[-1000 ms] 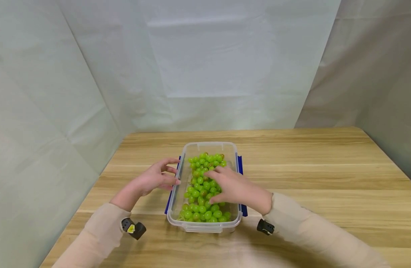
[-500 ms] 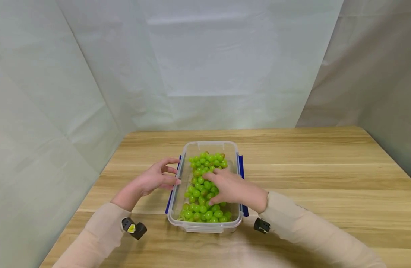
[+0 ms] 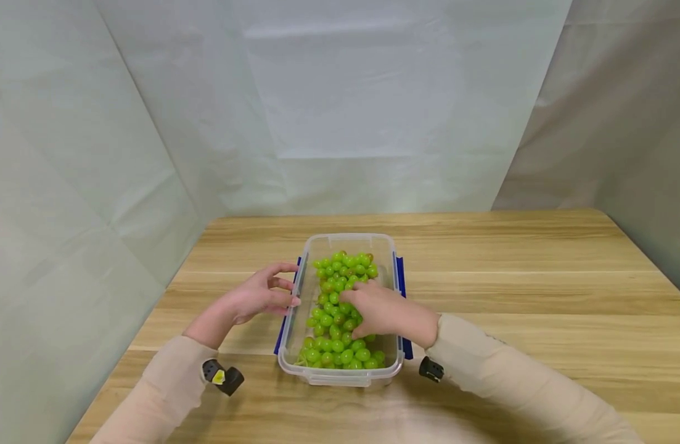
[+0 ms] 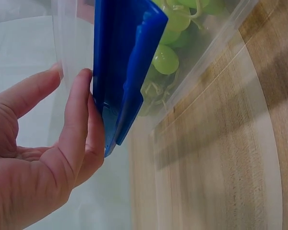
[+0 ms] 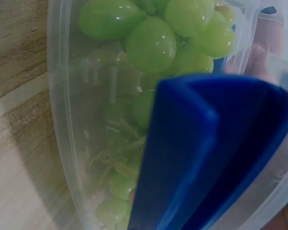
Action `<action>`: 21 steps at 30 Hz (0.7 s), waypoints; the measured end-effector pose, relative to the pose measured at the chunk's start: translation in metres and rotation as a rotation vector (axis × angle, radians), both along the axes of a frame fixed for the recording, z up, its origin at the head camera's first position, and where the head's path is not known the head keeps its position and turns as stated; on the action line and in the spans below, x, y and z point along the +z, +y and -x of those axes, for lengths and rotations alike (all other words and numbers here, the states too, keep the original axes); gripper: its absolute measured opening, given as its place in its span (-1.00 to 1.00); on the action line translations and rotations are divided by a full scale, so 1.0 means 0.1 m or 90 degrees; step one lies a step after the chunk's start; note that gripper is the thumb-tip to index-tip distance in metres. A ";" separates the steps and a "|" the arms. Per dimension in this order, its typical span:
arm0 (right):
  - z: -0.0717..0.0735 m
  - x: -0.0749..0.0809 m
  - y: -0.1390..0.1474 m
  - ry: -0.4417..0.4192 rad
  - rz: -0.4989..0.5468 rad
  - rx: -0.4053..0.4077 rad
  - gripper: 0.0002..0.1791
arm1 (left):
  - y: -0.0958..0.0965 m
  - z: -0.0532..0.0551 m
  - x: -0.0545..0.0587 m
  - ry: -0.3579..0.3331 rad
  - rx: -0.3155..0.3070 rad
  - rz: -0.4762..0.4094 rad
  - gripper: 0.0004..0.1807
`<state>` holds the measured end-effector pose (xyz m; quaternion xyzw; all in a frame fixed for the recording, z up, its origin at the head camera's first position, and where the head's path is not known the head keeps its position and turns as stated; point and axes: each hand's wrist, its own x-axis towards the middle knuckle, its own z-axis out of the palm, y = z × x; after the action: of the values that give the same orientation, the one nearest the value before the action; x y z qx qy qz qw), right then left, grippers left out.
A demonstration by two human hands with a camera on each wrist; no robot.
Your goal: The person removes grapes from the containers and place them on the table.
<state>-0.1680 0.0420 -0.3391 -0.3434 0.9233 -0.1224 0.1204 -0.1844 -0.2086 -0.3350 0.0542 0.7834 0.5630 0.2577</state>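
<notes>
Pale sheets [image 3: 367, 123] hang behind and to the sides, and across the wood-grain surface [image 3: 512, 290] sits a clear box [image 3: 340, 372], long side running away from the person. Green grapes [image 3: 338, 319] fill its middle, piled from near end to far, some tinged brown! Now look at the left hand [image 3: 256, 296], at the left rim: fingers [image 4: 77, 120] loosely bent and spread, resting against the box side and its blue clip [image 4: 122, 57]. Over comes the right arm, beige sleeve [image 3: 500, 364] and all, its right hand [image 3: 381, 311] inside the box, fingers angled down among the grapes; whether they pinch any, I can't tell from here.
</notes>
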 end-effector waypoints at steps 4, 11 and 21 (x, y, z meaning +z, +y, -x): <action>0.00 -0.01 0.00 -0.003 -0.003 -0.002 -0.30 | -0.01 0.00 -0.01 -0.009 -0.003 -0.011 -0.16; -0.01 -0.02 0.02 0.023 -0.015 0.012 -0.31 | 0.00 -0.01 -0.01 -0.024 -0.008 -0.030 -0.14; -0.04 -0.02 0.02 0.029 -0.010 0.013 -0.30 | 0.00 -0.02 -0.01 -0.039 -0.019 -0.049 -0.15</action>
<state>-0.1644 0.0440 -0.3412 -0.3547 0.9232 -0.1058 0.1037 -0.1825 -0.2088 -0.3359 0.0583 0.7521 0.5899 0.2880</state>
